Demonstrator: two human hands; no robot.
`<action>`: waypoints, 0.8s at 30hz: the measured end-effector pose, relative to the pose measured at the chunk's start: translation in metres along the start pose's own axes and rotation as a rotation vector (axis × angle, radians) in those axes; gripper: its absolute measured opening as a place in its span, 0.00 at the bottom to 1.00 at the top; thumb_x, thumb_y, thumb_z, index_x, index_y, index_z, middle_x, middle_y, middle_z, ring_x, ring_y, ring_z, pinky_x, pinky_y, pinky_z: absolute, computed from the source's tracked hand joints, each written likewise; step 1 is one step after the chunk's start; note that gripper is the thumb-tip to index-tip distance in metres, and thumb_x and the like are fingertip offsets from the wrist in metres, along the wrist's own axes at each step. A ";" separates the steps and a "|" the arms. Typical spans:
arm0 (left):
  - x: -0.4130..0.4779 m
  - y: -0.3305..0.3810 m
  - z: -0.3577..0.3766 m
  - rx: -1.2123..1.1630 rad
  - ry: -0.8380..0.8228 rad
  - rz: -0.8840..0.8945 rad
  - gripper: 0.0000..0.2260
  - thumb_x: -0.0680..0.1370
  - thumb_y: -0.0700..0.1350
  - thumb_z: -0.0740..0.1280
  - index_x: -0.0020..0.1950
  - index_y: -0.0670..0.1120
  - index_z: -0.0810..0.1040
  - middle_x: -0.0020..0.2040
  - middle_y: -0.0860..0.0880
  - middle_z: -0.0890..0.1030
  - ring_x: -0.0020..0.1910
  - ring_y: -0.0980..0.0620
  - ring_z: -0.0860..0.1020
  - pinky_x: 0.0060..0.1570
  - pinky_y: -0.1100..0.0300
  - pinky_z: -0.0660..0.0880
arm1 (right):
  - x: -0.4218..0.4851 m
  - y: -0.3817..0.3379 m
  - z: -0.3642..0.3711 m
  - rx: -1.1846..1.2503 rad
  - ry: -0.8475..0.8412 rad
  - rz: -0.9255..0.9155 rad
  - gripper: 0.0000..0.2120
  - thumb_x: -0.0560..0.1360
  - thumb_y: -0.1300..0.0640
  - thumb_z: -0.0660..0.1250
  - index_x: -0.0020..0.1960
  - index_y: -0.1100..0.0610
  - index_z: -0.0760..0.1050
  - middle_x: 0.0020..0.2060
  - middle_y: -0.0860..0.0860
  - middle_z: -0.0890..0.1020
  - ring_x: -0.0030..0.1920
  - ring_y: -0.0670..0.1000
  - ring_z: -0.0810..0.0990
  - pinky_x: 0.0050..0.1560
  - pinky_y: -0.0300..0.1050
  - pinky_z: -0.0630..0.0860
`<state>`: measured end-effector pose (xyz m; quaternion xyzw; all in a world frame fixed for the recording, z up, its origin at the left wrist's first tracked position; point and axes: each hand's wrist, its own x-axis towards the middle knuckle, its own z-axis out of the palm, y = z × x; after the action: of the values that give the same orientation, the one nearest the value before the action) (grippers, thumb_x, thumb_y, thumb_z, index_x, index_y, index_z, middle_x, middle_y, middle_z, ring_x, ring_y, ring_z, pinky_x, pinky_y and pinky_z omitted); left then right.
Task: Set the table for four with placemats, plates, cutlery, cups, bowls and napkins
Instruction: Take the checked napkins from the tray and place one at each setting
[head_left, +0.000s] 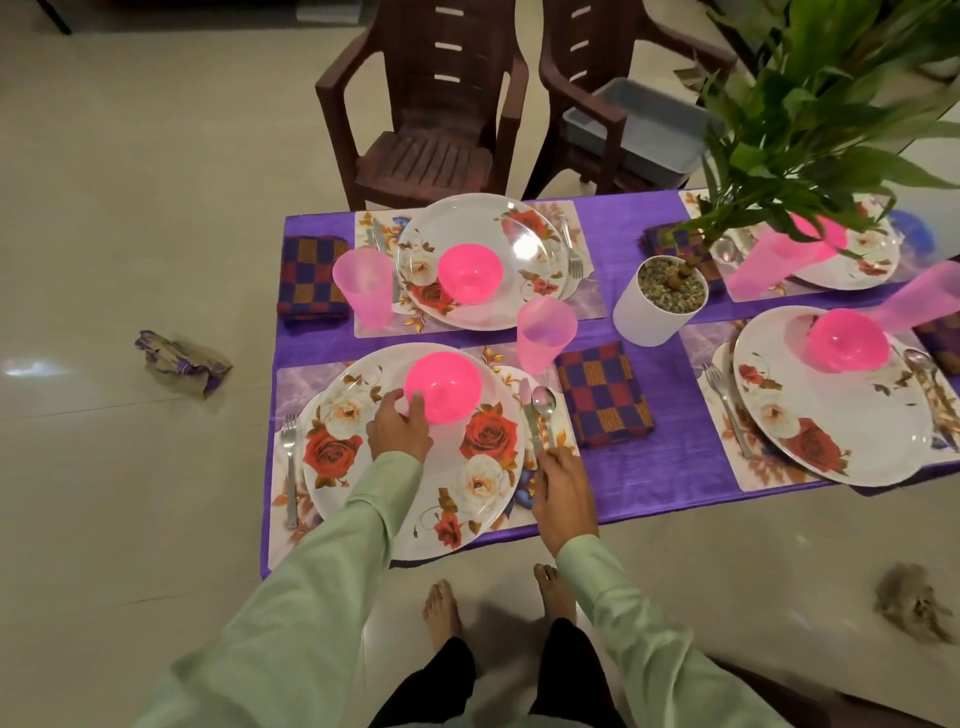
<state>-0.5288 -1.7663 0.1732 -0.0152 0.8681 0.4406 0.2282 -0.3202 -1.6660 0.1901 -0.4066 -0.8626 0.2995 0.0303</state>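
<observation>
Grip of left hand (399, 431) pinches glossy round pink bowl (444, 387); right hand (563, 488) pinches slim steel spoon (544, 402).

A glossy cream tiled floor (130, 156) shows a light glare at nine o'clock. A brown plastic chair (431, 104) stands at twelve o'clock. A second chair (587, 78) at one o'clock holds a grey tub (649, 124).

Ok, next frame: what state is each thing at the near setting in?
near bowl: upright on plate, left hand touching its side
plate: flat on placemat
cup: upright
napkin: folded, flat
spoon, knife: lying right of plate, right hand at handles, grip unclear
fork: lying left of plate
</observation>
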 end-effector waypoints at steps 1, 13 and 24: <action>-0.003 -0.001 -0.002 -0.022 0.007 0.002 0.23 0.77 0.62 0.62 0.67 0.49 0.73 0.42 0.42 0.82 0.52 0.37 0.79 0.27 0.58 0.79 | 0.001 -0.002 0.000 -0.015 -0.026 0.009 0.18 0.80 0.63 0.63 0.69 0.59 0.72 0.63 0.54 0.73 0.59 0.53 0.73 0.61 0.49 0.76; -0.037 -0.013 -0.011 -0.134 0.033 0.001 0.20 0.81 0.56 0.62 0.66 0.45 0.73 0.41 0.39 0.81 0.40 0.41 0.82 0.29 0.61 0.76 | -0.005 0.005 0.017 -0.153 -0.080 -0.028 0.27 0.74 0.65 0.71 0.71 0.55 0.70 0.65 0.54 0.71 0.64 0.56 0.72 0.60 0.53 0.76; -0.041 -0.004 -0.019 -0.170 0.062 0.025 0.20 0.82 0.55 0.61 0.67 0.44 0.73 0.44 0.37 0.81 0.37 0.44 0.80 0.26 0.65 0.72 | 0.038 0.013 -0.022 0.046 0.206 0.118 0.07 0.78 0.61 0.65 0.52 0.63 0.80 0.49 0.58 0.78 0.48 0.58 0.78 0.45 0.46 0.71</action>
<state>-0.4987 -1.7905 0.1963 -0.0373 0.8344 0.5147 0.1936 -0.3301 -1.6220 0.1936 -0.4846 -0.8223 0.2772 0.1104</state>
